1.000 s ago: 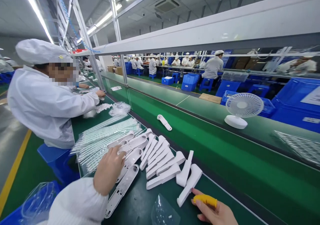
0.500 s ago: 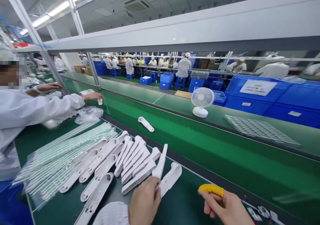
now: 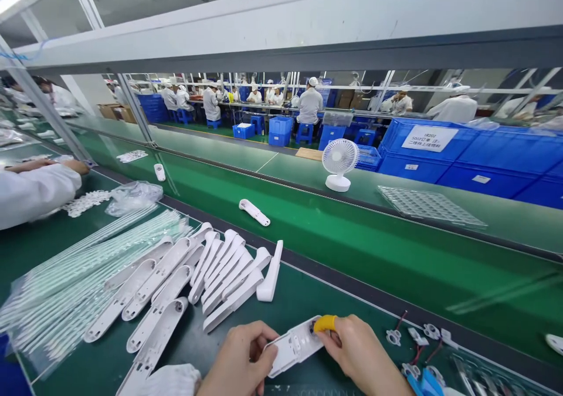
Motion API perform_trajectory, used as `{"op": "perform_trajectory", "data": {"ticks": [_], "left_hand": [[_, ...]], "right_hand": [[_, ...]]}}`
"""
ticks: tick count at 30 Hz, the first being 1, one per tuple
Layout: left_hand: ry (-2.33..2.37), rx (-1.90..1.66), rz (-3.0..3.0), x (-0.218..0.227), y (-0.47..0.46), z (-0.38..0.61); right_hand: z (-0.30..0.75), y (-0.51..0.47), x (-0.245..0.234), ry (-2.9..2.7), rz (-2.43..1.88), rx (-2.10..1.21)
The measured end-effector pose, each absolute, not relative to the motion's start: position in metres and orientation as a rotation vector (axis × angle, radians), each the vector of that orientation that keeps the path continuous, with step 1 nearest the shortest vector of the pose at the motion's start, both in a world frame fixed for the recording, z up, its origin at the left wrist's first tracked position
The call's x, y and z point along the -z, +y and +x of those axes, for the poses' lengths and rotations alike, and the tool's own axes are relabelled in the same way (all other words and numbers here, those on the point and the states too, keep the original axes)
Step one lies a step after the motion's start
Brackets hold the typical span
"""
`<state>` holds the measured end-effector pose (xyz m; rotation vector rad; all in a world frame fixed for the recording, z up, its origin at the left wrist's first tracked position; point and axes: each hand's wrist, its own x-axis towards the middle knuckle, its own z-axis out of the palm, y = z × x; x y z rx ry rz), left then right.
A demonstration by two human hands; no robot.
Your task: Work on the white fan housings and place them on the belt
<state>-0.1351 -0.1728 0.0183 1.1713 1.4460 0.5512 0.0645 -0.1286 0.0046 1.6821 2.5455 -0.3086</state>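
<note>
Both of my hands hold one white plastic shell [image 3: 294, 344] just above the dark green mat at the bottom middle. My left hand [image 3: 240, 358] grips its near end with curled fingers. My right hand [image 3: 358, 352], wearing a yellow finger cot [image 3: 324, 323], pinches the far end. A fanned row of the same white shells [image 3: 220, 267] lies on the mat left of my hands, and one shell [image 3: 270, 273] stands on edge at the row's right end.
Bagged white strips [image 3: 79, 273] lie at the far left. A lone shell [image 3: 254, 212] rests on the green conveyor belt [image 3: 352, 237]. A small white fan [image 3: 338, 164] stands beyond. Small wired parts [image 3: 417, 337] sit at my right. A co-worker's sleeve [image 3: 30, 190] reaches in from the left.
My left hand lifted one shell off the right end of the row and brought it toward me. My right hand closed onto its other end. The view swung right.
</note>
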Motion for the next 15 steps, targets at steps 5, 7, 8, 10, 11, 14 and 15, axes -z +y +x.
{"op": "perform_trajectory", "data": {"ticks": [5, 7, 8, 10, 11, 14, 15], "left_hand": [[1.427, -0.554, 1.155, -0.016, -0.175, -0.137], [1.426, -0.547, 1.151, -0.019, -0.176, -0.137], [1.425, -0.54, 1.148, -0.02, -0.176, -0.137], [1.426, -0.535, 1.145, -0.023, -0.177, -0.138], [1.429, -0.533, 1.147, -0.023, -0.177, -0.138], [1.431, -0.532, 1.151, -0.022, -0.178, -0.139], [1.43, -0.533, 1.149, -0.022, -0.179, -0.139]], "right_hand": [[0.065, -0.127, -0.004, 2.561, 1.611, 0.505], [0.067, -0.127, -0.006, 2.559, 1.567, 0.511], [0.068, -0.126, -0.007, 2.553, 1.559, 0.511], [0.071, -0.125, -0.011, 2.528, 1.591, 0.521], [0.073, -0.124, -0.013, 2.507, 1.629, 0.541], [0.078, -0.122, -0.02, 2.506, 1.744, 0.636], [0.08, -0.122, -0.021, 2.567, 1.737, 0.68]]}}
